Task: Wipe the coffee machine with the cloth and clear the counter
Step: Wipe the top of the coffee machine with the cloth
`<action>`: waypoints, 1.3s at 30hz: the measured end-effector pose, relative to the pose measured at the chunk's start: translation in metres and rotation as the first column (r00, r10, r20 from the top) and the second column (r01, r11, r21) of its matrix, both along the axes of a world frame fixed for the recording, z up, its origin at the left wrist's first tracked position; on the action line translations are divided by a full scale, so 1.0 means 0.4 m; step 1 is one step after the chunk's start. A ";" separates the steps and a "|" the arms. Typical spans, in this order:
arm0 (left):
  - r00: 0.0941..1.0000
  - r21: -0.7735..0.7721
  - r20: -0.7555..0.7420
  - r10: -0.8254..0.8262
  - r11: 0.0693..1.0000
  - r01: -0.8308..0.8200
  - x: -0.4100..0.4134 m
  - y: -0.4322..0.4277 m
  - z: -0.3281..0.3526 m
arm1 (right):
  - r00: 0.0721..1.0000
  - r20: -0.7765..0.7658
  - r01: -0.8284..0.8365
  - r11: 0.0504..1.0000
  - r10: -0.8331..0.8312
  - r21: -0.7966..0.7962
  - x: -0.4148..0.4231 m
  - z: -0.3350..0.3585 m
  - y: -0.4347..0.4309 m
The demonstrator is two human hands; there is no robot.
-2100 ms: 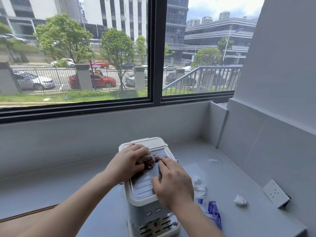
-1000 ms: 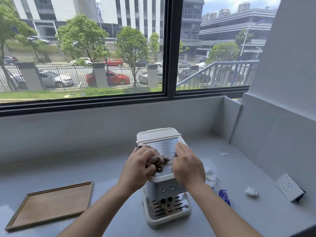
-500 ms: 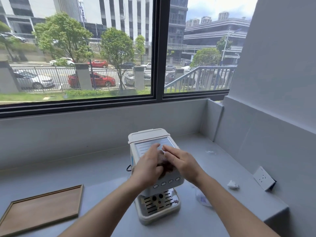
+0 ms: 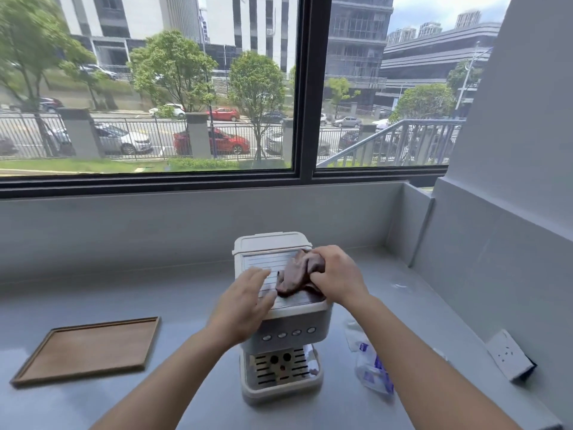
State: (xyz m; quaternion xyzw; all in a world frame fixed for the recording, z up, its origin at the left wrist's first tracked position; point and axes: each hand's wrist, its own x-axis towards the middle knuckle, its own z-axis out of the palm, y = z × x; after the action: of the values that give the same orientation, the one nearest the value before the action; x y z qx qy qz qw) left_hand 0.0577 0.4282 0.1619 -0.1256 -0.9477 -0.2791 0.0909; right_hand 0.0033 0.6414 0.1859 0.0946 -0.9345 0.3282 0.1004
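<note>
grey counter [image 4: 93, 299] | window [image 4: 305, 88] behind | wooden tray [image 4: 90, 349] left

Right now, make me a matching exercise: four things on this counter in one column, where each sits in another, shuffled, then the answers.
Things:
1. cloth
2. tray
3. plastic bag
4. socket

Places:
A. flat on the counter, left of the machine
B. far right, by the wall
C. on top of the machine, gripped by the right hand
D. on the counter, just right of the machine

Pairs: 1-C, 2-A, 3-D, 4-B
</note>
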 end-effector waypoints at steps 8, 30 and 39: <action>0.950 -0.193 -0.303 0.078 0.971 -0.142 0.012 0.033 -0.051 | 0.994 -0.054 -0.098 0.994 0.095 -0.046 -0.017 -0.047 -0.027; 0.942 -0.222 -0.321 0.101 0.958 -0.179 0.015 0.040 -0.063 | 0.965 -0.122 0.124 0.816 -0.231 -0.565 0.194 -0.188 0.041; 0.930 -0.053 -0.359 0.082 0.993 -0.108 0.109 0.004 -0.138 | 0.959 0.128 0.275 0.715 -0.254 -0.643 0.250 -0.288 0.078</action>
State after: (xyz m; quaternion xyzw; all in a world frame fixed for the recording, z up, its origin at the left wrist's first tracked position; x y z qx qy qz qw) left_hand 0.1014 0.4297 0.1067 -0.1313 -0.9300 -0.2127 0.2696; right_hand 0.1032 0.6726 0.0706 -0.0861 -0.7655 0.6175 0.1590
